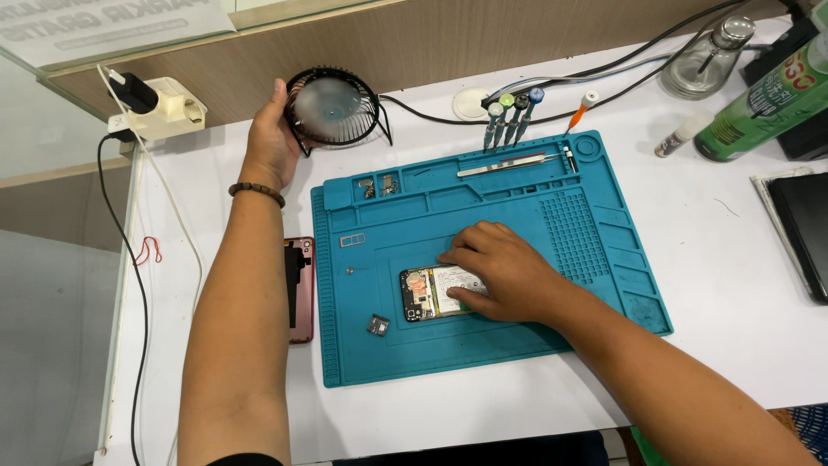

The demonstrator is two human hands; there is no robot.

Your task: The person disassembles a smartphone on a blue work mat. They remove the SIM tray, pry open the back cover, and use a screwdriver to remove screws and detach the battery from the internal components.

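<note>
My left hand [272, 138] reaches to the back of the desk and grips the left rim of a small black round desk fan [332, 108]. My right hand [500, 272] rests flat on an opened smartphone [423, 293] that lies in the middle of a blue repair mat [492, 250]; its fingers cover most of the battery, while the exposed circuit end shows at the left. A small dark loose part [378, 325] lies on the mat to the left of the phone.
A pink phone back cover [299, 289] lies left of the mat. Tweezers [504, 166] and several screwdrivers [513, 116] sit at the mat's far edge. A green spray can [763, 108], glass bottle [707, 60], dark tablet [802, 229] and white power adapter [159, 108] stand around.
</note>
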